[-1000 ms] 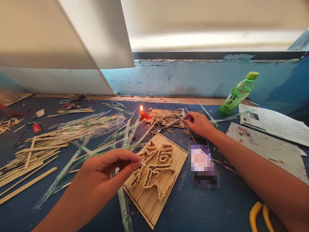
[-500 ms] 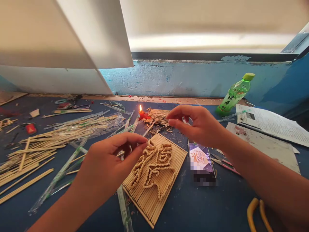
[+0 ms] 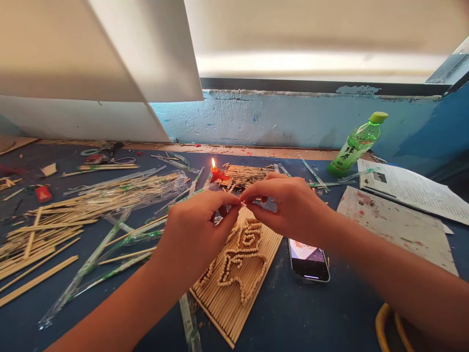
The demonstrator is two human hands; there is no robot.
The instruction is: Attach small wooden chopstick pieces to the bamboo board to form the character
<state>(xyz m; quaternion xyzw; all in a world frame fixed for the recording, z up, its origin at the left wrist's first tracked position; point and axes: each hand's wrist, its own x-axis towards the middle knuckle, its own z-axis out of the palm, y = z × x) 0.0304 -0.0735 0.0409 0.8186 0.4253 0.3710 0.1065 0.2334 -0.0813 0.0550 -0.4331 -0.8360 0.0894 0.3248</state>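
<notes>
My left hand [image 3: 205, 222] and my right hand [image 3: 284, 200] meet fingertip to fingertip above a panel of wooden sticks [image 3: 244, 313]. Both are closed in a pinch, and a tiny pale speck shows where they touch, too small to name. Small round wooden pieces form a raised character [image 3: 242, 266] on the panel, its upper left part hidden by my left hand. Just beyond the hands a lit red candle [image 3: 216, 172] burns beside a mat of thin sticks [image 3: 249, 173]. Right of the panel lies a phone [image 3: 309, 266] with its screen lit, partly behind my right wrist.
Loose chopsticks [image 3: 51, 249] and clear plastic wrappers [image 3: 80, 274] cover the left side. A green tea bottle [image 3: 355, 146] stands at the back right, near an open book [image 3: 414, 188] and a stained sheet [image 3: 399, 230]. Yellow handles [image 3: 383, 325] show at the lower right.
My hands have come together from apart: the left moved right, the right moved down and slightly left. Their fingertips now touch above the panel's top corner.
</notes>
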